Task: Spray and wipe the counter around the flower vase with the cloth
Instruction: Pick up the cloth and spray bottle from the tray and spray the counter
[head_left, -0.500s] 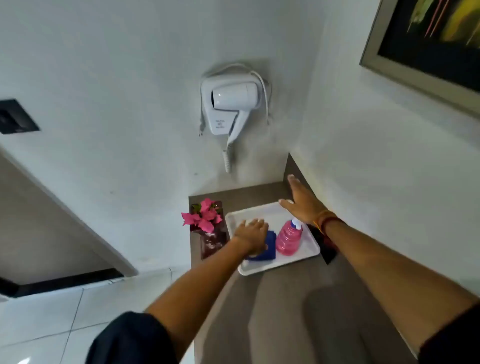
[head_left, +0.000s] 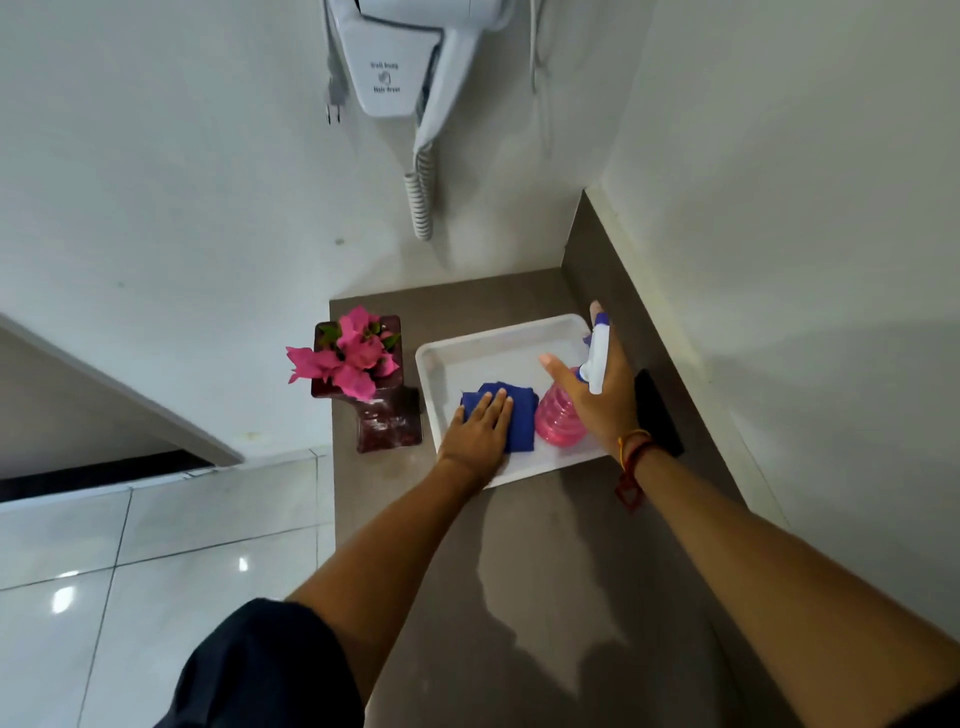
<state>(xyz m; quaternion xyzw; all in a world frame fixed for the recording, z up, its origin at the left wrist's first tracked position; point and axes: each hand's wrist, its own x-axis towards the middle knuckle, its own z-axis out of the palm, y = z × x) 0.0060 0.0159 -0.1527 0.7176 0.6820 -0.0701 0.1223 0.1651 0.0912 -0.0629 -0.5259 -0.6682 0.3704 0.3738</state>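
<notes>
A dark red glass vase (head_left: 388, 421) with pink flowers (head_left: 350, 358) stands at the left edge of the grey-brown counter (head_left: 545, 571). Right of it lies a white tray (head_left: 467, 353). In the tray is a folded blue cloth (head_left: 522, 415), and my left hand (head_left: 478, 434) rests flat on it with fingers straight. A pink spray bottle (head_left: 558, 418) with a white and blue head (head_left: 597, 358) stands at the tray's right side. My right hand (head_left: 608, 405) is against the bottle's far side, thumb and fingers spread, not closed around it.
A black flat object (head_left: 660, 415) lies between the tray and the right wall. A wall-mounted white hair dryer (head_left: 405, 52) with a coiled cord (head_left: 421, 202) hangs above the counter's back. White floor tiles (head_left: 130, 571) lie beyond the counter's left edge.
My right hand has come back from the tray's far corner to the spray bottle. My left hand has flattened on the cloth. The view has tilted down and moved closer.
</notes>
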